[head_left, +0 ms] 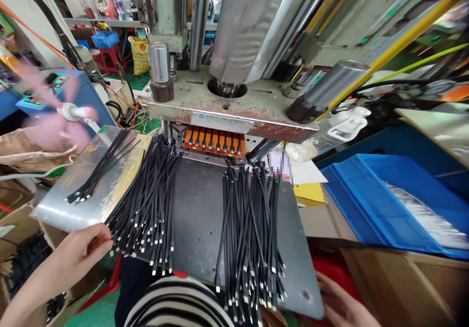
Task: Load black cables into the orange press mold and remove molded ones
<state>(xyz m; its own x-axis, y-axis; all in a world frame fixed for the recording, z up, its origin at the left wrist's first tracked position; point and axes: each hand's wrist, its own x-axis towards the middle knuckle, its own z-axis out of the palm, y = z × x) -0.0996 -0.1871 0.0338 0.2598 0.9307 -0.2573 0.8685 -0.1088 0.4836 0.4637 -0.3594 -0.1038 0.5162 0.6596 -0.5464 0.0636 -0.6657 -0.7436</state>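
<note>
A thick pile of black cables [146, 205] lies at the left of a dark flat surface [198, 219], their silvery plugs pointing toward the wearer; they overlap so much that single cables are hard to follow. The left hand [86, 246] is beside the pile's near left edge, fingers curled and the thumb close to them; whether it pinches a cable cannot be told. A second pile [251, 234] lies at the right of the surface, its lowest plugs hanging over the near edge. The right hand [342, 305] is at the surface's near right corner, cut off by the bottom of the view, with its fingertips hidden; its grip cannot be told. Farther left, a small bunch [100, 170] rests on a shiny sheet [54, 205]. Behind the piles, an orange block [214, 142] holds a row of short dark pieces, partly shaded beneath the worn metal plate of a large press [234, 109], whose top runs out of view. A blurred pink fan [68, 109] stands at the left. At the right, a blue tray [357, 190] holds pale items too smeared to identify. A pixelated patch [280, 163] hides something behind the second pile. Below, a striped garment [176, 302] is cut off.
</note>
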